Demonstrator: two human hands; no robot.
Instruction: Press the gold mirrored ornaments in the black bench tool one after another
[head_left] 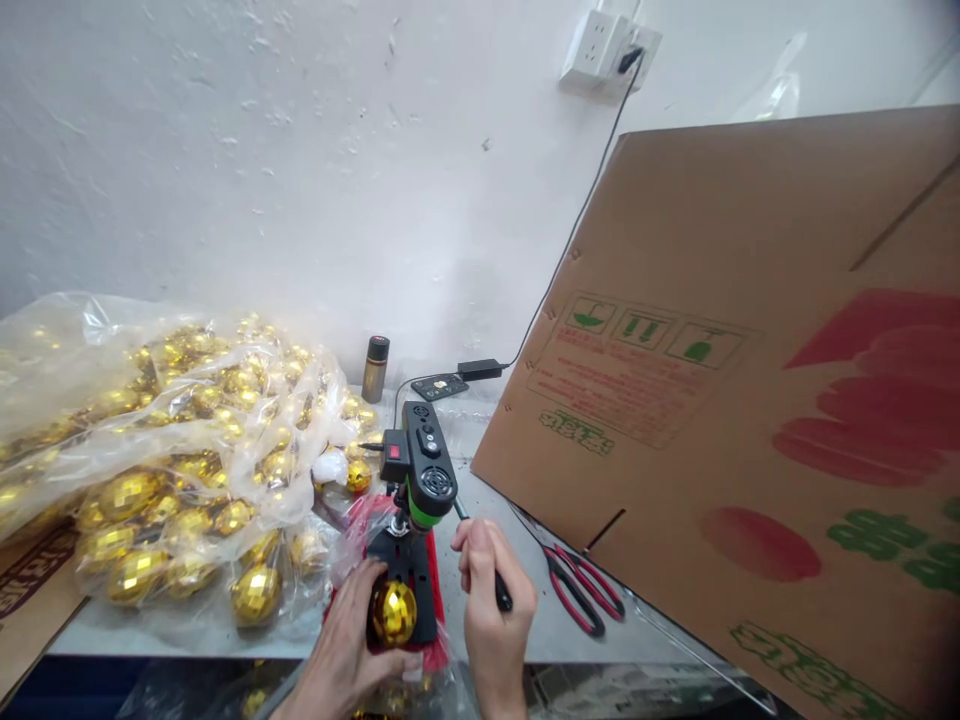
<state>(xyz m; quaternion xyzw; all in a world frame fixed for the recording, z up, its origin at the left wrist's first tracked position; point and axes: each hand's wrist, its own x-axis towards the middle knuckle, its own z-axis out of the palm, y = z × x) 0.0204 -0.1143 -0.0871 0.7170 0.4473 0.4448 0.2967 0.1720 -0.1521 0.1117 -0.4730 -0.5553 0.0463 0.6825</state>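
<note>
A small black-and-green bench drill press point(430, 450) stands on the table in front of me. On its black base sits a gold mirrored ball point(395, 612), below the drill head. My left hand point(349, 640) is curled around the ball's left and near sides, steadying it. My right hand point(491, 600) is wrapped around the press's feed lever point(503, 593), whose black end sticks out of the fist. Red plastic point(435, 590) lies under and beside the base. The drill's tip is hidden from this angle.
Clear bags of gold mirrored balls point(255, 595) fill the left. A large cardboard box point(675, 450) leans at right, red-handled scissors point(581, 590) beside it. Behind the press are a dark-capped bottle point(376, 368), a phone-like black object point(439, 387) and a power adapter point(480, 370) wired to a wall socket point(609, 50).
</note>
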